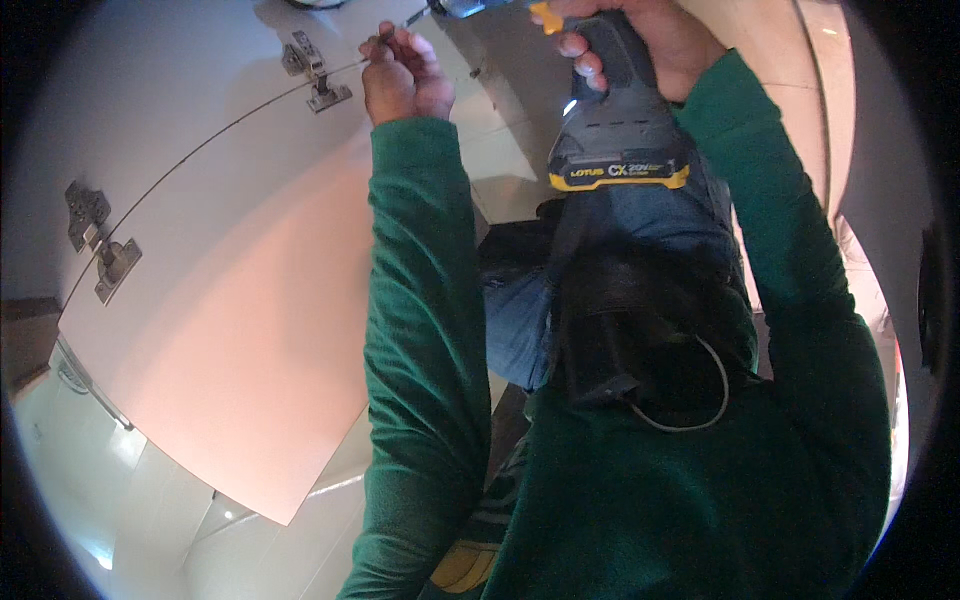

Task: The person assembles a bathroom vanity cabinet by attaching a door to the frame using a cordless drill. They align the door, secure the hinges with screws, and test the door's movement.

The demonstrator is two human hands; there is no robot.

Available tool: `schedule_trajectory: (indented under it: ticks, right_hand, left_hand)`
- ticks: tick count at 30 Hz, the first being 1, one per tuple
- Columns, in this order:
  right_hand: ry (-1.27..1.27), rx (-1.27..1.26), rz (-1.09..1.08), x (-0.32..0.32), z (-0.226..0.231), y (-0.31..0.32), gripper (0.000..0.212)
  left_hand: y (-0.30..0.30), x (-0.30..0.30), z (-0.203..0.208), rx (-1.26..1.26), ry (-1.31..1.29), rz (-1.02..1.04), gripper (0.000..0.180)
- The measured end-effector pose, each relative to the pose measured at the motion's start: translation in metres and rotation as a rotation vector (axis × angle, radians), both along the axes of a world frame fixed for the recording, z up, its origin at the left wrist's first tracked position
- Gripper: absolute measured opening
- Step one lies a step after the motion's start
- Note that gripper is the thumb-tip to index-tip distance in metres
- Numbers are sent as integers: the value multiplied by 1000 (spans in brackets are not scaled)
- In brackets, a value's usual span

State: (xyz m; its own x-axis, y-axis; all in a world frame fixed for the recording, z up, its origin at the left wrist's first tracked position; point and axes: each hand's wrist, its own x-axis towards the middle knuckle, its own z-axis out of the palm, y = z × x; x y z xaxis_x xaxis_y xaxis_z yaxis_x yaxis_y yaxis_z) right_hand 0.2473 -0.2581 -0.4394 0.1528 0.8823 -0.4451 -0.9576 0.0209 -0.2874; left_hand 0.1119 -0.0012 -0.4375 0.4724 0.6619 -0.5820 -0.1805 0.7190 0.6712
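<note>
My right hand is wrapped round the handle of a cordless drill, which has a black body and a yellow-edged battery at its base. The drill's front end runs out at the top edge, where a thin bit points left toward my left hand. The fingers of that hand are pinched together beside the panel seam; what lies between them is too small to make out. Just left of them, a metal concealed hinge spans the seam between a white door and the white panel beyond it.
A second metal hinge sits farther left along the same seam. Pale floor tiles show below the door's lower corner. A dark pouch with a light cord loop hangs at my waist. A pale panel stands to the right.
</note>
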Motion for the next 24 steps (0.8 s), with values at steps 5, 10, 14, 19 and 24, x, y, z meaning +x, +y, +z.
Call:
schedule_trajectory:
  ticks: [5, 10, 14, 19, 24]
  right_hand:
    - [115, -13, 0, -3, -3, 2, 19]
    - [155, 14, -26, -1, -13, 1, 19]
    - [91, 32, -69, 0, -10, -2, 20]
    - [159, 70, -61, -3, -18, -5, 19]
    - [143, 105, -72, -4, -18, -6, 17]
  left_hand:
    - [26, -6, -25, -52, -77, -33, 22]
    - [31, -6, -37, 62, -46, -85, 22]
    - [-8, 7, -15, 115, 7, -115, 16]
    - [-28, 18, -2, 148, 91, 10, 17]
    - [-19, 18, -3, 119, 114, -81, 23]
